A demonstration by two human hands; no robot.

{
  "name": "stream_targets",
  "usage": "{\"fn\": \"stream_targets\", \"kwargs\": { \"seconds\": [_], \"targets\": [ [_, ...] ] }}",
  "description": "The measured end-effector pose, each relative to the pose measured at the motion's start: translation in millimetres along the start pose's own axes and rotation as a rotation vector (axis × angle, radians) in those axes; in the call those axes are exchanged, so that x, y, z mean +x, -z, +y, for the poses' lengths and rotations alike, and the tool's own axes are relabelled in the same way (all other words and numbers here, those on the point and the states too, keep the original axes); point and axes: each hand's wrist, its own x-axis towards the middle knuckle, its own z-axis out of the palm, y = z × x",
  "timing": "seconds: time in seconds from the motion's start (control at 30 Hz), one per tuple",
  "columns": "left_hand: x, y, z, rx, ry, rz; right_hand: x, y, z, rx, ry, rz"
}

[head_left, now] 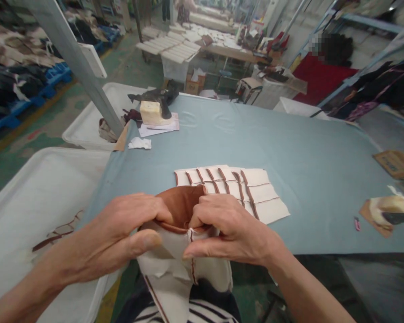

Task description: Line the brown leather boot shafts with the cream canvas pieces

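Both hands hold a stitched leather piece, off-white outside and brown inside, shaped like an open tube in front of my lap. My left hand pinches its rim at the left, fingers inside the opening and thumb outside. At the rim's right, by a seam, my right hand grips with curled fingers inside and thumb outside. Just beyond, on the blue-grey table, lies an overlapping row of off-white pieces with brown edges.
A yellowish block stands on papers at the far left. White bins flank the table's left side, beside a metal post. A small pink tool lies right, near cardboard. Another person is at far right.
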Motion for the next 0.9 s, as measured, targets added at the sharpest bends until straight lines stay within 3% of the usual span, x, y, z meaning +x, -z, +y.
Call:
{"fn": "stream_targets", "kwargs": {
  "seconds": [0.13,0.3,0.5,0.73,0.9],
  "targets": [
    [21.7,-2.0,12.8,-0.128,-0.043,-0.058,2.8,1.9,-3.7,-0.117,-0.011,0.023],
    [28.0,-16.6,7.1,-0.260,0.114,-0.043,-6.4,0.2,-0.8,-0.159,-0.082,0.037],
    [36.8,-20.3,6.2,-0.419,0.193,-0.082,-15.4,-3.6,6.6,0.074,-0.133,0.082],
    [36.5,-20.0,5.6,-0.390,0.174,-0.140,-19.3,-3.4,13.0,0.472,-0.253,-0.016],
    [33.7,-27.5,6.1,-0.237,0.164,-0.028,-17.9,-10.8,7.3,0.324,-0.283,0.060]
  ]
}}
